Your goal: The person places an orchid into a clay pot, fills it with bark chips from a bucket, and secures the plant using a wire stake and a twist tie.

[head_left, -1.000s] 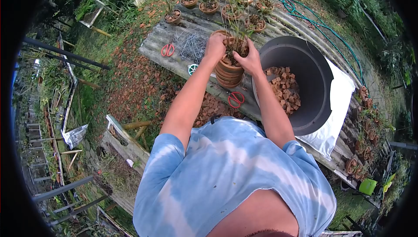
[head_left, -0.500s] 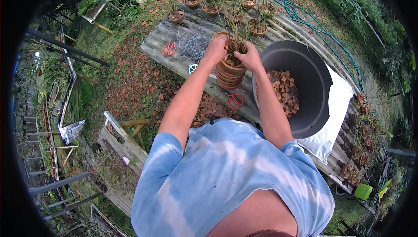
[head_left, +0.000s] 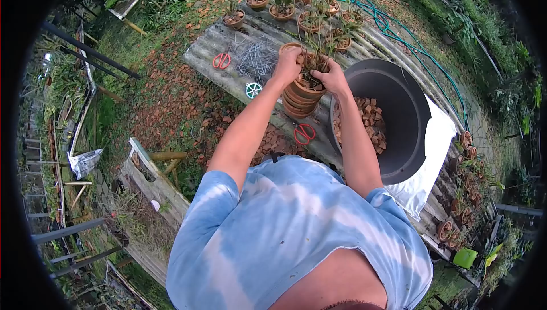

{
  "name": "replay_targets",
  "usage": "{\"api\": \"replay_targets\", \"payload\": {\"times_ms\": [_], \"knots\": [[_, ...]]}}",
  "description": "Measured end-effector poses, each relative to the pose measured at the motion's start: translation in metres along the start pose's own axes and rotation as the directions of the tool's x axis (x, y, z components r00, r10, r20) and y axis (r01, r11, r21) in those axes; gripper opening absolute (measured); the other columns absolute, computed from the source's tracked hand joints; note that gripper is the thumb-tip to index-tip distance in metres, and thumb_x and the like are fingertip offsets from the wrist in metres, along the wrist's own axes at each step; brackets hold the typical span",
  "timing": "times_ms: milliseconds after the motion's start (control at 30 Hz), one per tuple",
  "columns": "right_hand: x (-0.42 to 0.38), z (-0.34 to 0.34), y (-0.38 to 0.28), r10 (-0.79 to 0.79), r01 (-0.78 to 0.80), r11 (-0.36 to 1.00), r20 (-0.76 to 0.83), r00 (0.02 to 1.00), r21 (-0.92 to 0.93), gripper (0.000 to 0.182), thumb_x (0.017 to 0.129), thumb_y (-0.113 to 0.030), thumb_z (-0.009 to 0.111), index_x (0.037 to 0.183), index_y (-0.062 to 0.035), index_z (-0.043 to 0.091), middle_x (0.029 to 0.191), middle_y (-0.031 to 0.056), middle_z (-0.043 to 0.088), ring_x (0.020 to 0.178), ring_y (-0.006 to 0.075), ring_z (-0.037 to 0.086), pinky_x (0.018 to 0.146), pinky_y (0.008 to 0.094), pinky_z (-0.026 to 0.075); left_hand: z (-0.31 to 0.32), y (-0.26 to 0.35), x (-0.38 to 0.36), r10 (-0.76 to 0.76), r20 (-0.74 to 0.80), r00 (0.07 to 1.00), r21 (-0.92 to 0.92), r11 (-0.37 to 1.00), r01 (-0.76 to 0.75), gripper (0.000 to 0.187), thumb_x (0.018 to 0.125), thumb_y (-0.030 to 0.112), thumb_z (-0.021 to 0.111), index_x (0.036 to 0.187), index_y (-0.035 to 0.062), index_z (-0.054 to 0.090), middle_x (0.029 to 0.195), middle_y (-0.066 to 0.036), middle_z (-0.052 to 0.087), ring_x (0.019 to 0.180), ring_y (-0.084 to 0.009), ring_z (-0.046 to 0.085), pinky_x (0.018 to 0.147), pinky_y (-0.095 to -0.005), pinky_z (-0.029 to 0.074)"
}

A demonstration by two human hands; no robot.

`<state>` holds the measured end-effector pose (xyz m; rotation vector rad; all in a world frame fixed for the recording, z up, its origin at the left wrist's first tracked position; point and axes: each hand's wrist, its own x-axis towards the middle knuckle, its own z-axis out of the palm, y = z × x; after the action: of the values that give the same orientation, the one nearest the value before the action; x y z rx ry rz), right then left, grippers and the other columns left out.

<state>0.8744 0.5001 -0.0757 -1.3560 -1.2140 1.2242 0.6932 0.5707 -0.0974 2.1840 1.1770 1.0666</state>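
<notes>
A stack of clay pots (head_left: 298, 105) stands on the corrugated sheet, and the top one holds a leafy plant (head_left: 317, 62) with thin upright stems. My left hand (head_left: 289, 66) is at the pot's left rim, its fingers curled inward; what lies in them is hidden. At the right side, my right hand (head_left: 330, 76) pinches the plant low near its base, thumb toward the potting pieces. Red-handled scissors (head_left: 304, 134) lie just below the stack. To the right, a large dark tub (head_left: 407, 122) contains broken brick chunks (head_left: 370, 125).
Several potted plants (head_left: 282, 13) line the far end of the corrugated sheet (head_left: 208, 45). Left of the stack are a wire pile (head_left: 254, 58), a second pair of red scissors (head_left: 221, 60) and a green-and-white spool (head_left: 253, 89). A white sack (head_left: 419, 187) lies under the tub.
The view has shifted slightly. Both hands stay at the top pot, with the left fingers a little more raised and curled. The plant's stems lean a bit further right.
</notes>
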Motion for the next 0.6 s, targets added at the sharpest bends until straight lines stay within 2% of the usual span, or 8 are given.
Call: {"api": "replay_targets", "payload": {"times_ms": [100, 133, 200, 300, 400, 500, 533, 600], "knots": [[-0.003, 0.002, 0.002, 0.007, -0.005, 0.998, -0.034, 0.999, 0.059, 0.06, 0.086, 0.002, 0.078, 0.142, 0.0027, 0.057, 0.124, 0.0108, 0.071, 0.111, 0.0198, 0.068, 0.096, 0.0345, 0.054, 0.003, -0.003, 0.005, -0.251, -0.059, 0.966, -0.205, 0.95, 0.234, 0.021, 0.096, -0.001, 0.068, 0.116, 0.0016, 0.072, 0.116, -0.01, 0.075, 0.105, -0.0225, 0.073, 0.092, -0.0365, 0.057], [-0.003, 0.002, 0.003, -0.003, 0.004, 0.999, -0.038, 0.999, 0.033, 0.059, 0.087, 0.0, 0.079, 0.141, 0.0015, 0.057, 0.124, 0.0097, 0.072, 0.11, 0.0192, 0.069, 0.096, 0.0343, 0.055, 0.003, -0.002, 0.007, -0.352, -0.044, 0.935, -0.397, 0.865, 0.307, 0.019, 0.098, 0.003, 0.069, 0.117, 0.0012, 0.072, 0.115, -0.008, 0.075, 0.105, -0.02, 0.072, 0.092, -0.0356, 0.056], [-0.004, 0.003, 0.001, -0.025, 0.024, 1.0, -0.047, 0.999, -0.017, 0.058, 0.088, -0.004, 0.081, 0.141, -0.0009, 0.058, 0.123, 0.0075, 0.073, 0.108, 0.0181, 0.07, 0.095, 0.0337, 0.055, 0.002, -0.002, 0.014, -0.523, 0.044, 0.851, -0.717, 0.577, 0.392, 0.019, 0.103, 0.012, 0.07, 0.118, 0.0005, 0.071, 0.112, -0.005, 0.075, 0.105, -0.0151, 0.071, 0.091, -0.0338, 0.056], [-0.009, 0.002, -0.008, 0.038, -0.037, 0.998, -0.02, 0.999, 0.052, 0.059, 0.087, 0.0, 0.079, 0.141, 0.0007, 0.057, 0.125, 0.0112, 0.071, 0.111, 0.0198, 0.068, 0.097, 0.0346, 0.054, 0.004, -0.004, 0.017, -0.419, -0.006, 0.908, -0.468, 0.803, 0.368, 0.02, 0.104, 0.012, 0.069, 0.119, -0.0006, 0.069, 0.11, -0.003, 0.075, 0.102, -0.0141, 0.07, 0.089, -0.031, 0.055], [-0.007, 0.002, -0.002, 0.024, -0.024, 1.0, -0.039, 0.999, 0.018, 0.06, 0.086, -0.001, 0.08, 0.141, 0.0004, 0.057, 0.125, 0.0106, 0.071, 0.112, 0.0199, 0.068, 0.098, 0.0348, 0.053, 0.019, -0.004, 0.013, -0.456, -0.057, 0.888, -0.605, 0.724, 0.332, 0.02, 0.104, 0.013, 0.068, 0.118, -0.0004, 0.069, 0.11, -0.005, 0.075, 0.101, -0.0149, 0.07, 0.09, -0.0318, 0.055], [-0.002, 0.003, 0.006, -0.073, 0.073, 0.997, -0.021, 0.997, -0.012, 0.06, 0.086, -0.002, 0.08, 0.141, 0.0003, 0.057, 0.125, 0.0101, 0.071, 0.112, 0.0193, 0.068, 0.098, 0.0348, 0.053, 0.022, -0.005, 0.016, -0.314, -0.218, 0.924, -0.359, 0.906, 0.223, 0.02, 0.102, 0.012, 0.069, 0.118, 0.0, 0.068, 0.107, -0.008, 0.075, 0.1, -0.0162, 0.07, 0.089, -0.0333, 0.054], [-0.004, 0.002, 0.004, -0.072, 0.072, 0.997, -0.008, 0.997, 0.0, 0.06, 0.086, -0.002, 0.079, 0.141, 0.0003, 0.057, 0.126, 0.0103, 0.071, 0.113, 0.019, 0.067, 0.1, 0.0347, 0.052, 0.022, -0.006, 0.018, -0.261, -0.314, 0.913, -0.283, 0.943, 0.173, 0.02, 0.101, 0.017, 0.07, 0.113, 0.0008, 0.07, 0.105, -0.014, 0.075, 0.099, -0.0245, 0.073, 0.087, -0.038, 0.055], [-0.007, 0.005, 0.001, -0.051, 0.051, 0.999, -0.038, 0.998, 0.012, 0.06, 0.086, -0.002, 0.079, 0.142, 0.0001, 0.057, 0.126, 0.0109, 0.071, 0.113, 0.0193, 0.067, 0.1, 0.0346, 0.052, 0.013, -0.004, 0.019, -0.269, -0.329, 0.905, -0.099, 0.963, 0.251, 0.023, 0.1, 0.023, 0.07, 0.106, 0.0008, 0.072, 0.104, -0.018, 0.075, 0.099, -0.031, 0.073, 0.086, -0.0407, 0.055]]}}
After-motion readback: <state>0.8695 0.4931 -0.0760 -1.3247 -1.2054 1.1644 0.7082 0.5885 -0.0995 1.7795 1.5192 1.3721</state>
